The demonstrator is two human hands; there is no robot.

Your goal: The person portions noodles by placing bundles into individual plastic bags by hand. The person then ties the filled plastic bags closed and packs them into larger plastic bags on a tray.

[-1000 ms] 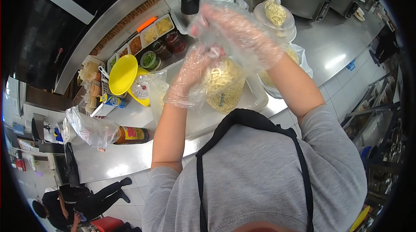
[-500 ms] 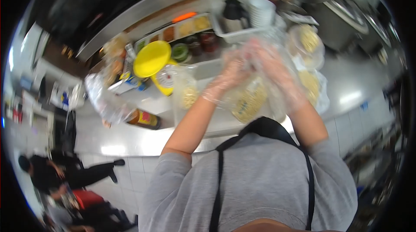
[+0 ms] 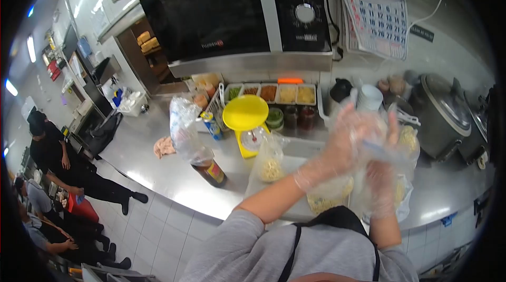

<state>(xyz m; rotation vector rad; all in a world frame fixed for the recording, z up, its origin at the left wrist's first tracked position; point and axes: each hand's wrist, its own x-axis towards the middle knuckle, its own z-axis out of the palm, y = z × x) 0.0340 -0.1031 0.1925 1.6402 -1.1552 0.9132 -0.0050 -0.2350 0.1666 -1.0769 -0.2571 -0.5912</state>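
Both my hands wear clear plastic gloves and are raised over the right side of the steel counter. My left hand (image 3: 348, 137) has its fingers bent around a clear plastic bag (image 3: 387, 151), which has a bluish band. Lower and to the right, my right hand (image 3: 380, 182) closes on the same bag; blur and plastic partly hide its fingers. Beneath my left forearm, a bag of pale noodle-like food (image 3: 329, 197) lies in a shallow tray (image 3: 253, 186). A smaller bag with pale pieces (image 3: 271, 170) sits at the tray's left end.
A yellow scale (image 3: 245, 114) stands left of the tray, near a dark bottle (image 3: 212, 173). Behind are seasoning containers (image 3: 269, 93) and a microwave (image 3: 211, 18). Large cookers (image 3: 440, 113) stand at right. Other people (image 3: 58, 150) are at far left.
The head view has tilted up, showing the microwave and calendar. My hands have separated somewhat, the right now lower than the left, with the plastic bag stretched between them.
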